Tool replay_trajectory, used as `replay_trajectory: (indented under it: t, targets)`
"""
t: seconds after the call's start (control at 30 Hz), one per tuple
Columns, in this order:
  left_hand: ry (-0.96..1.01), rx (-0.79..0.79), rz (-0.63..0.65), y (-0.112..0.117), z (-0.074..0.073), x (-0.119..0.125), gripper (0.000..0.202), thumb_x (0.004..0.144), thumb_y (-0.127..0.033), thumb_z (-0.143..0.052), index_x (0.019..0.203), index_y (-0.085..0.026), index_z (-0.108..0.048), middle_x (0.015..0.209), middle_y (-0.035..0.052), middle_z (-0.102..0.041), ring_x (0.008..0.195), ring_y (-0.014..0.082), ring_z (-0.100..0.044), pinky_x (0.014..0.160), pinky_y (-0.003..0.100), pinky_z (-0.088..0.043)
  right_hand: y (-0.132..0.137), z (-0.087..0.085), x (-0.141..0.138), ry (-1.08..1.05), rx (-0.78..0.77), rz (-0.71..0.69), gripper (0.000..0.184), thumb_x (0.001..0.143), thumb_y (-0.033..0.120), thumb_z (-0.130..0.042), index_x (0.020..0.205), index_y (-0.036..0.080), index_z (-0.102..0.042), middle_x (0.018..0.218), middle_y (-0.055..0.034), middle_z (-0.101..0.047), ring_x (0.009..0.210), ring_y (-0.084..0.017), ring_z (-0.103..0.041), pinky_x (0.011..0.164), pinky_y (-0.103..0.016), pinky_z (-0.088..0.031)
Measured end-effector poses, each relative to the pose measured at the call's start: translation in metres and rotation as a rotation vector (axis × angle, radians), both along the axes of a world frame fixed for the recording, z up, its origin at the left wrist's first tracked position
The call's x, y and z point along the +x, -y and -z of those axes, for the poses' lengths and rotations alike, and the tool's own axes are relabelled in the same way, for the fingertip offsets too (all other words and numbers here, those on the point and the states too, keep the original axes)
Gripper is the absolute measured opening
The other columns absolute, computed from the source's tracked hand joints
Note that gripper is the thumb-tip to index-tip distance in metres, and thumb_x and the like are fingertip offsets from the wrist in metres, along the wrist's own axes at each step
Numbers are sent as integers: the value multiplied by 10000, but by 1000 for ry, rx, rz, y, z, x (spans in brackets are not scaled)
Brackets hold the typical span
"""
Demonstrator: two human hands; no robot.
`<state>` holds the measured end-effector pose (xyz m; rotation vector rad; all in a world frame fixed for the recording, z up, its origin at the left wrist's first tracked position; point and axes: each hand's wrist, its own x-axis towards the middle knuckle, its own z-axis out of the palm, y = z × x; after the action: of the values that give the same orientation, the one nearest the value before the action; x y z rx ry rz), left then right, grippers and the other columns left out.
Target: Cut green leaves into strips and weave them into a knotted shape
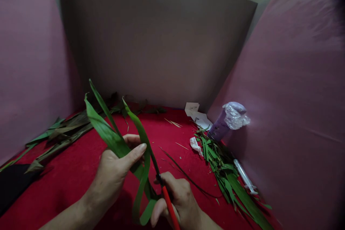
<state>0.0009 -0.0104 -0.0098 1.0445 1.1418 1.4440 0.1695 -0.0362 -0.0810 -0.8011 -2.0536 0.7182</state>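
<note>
My left hand point(118, 167) is closed on long green leaves point(104, 129), with the thumb pressed over them near the middle of the view. One narrow leaf strip point(138, 124) rises past the thumb, and its lower part curls into a loop below the hand. My right hand point(180, 197) is wrapped round red-handled scissors point(168, 201), held just right of the leaves. Their dark blade points up and left along the narrow strip; whether it touches the leaf I cannot tell. My right fingers hide part of the handles.
Withered leaves point(67, 129) lie along the left and back of the red cloth point(72, 183). At right are cut leaf pieces point(218, 165), a syringe point(244, 176), a crumpled tissue point(196, 146) and a purple container point(219, 127) topped with clear plastic. White papers point(201, 119) and thin sticks point(173, 122) lie behind.
</note>
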Motion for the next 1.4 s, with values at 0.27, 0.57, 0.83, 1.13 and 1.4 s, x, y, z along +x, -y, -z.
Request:
replay_trajectory:
  t: [0.27, 0.57, 0.83, 1.13, 1.4]
  targets:
    - [-29, 29, 82, 0, 1, -2, 144, 694, -269, -669, 783, -194, -583, 607, -39, -611, 530, 114, -558, 514, 219, -479, 0, -1, -1, -12, -86, 56, 316, 771, 444, -541, 853, 143, -492, 438, 98, -305, 373, -63, -237, 374, -206, -174]
    - [-23, 18, 83, 1, -6, -2, 132, 673, -247, -677, 741, -179, -587, 586, -37, -611, 495, 116, -564, 489, 224, -483, 2, -12, -5, -75, -178, 73, 334, 671, 412, -646, 787, 149, -476, 454, 113, -231, 397, -53, -187, 369, -198, -151]
    - [-31, -25, 150, 1, -3, -2, 139, 657, -242, -684, 746, -179, -596, 580, -43, -608, 488, 115, -564, 486, 225, -478, 3, -12, -2, -39, -177, 78, 297, 647, 347, -655, 779, 149, -477, 478, 105, -232, 415, -56, -198, 381, -201, -146]
    - [3, -49, 167, 2, -1, 0, 173, 652, -236, -695, 776, -196, -581, 575, -46, -614, 470, 119, -566, 461, 224, -467, 0, -8, -2, -8, -11, 74, 382, 784, 551, -481, 804, 171, -443, 486, 96, -258, 381, -61, -231, 366, -198, -196]
    - [26, -44, 135, 2, -6, 4, 160, 657, -252, -695, 752, -186, -584, 555, -48, -598, 461, 103, -551, 446, 198, -451, 0, -10, -3, 6, 50, 56, 403, 862, 545, -363, 896, 155, -460, 433, 64, -463, 343, -72, -291, 352, -193, -237]
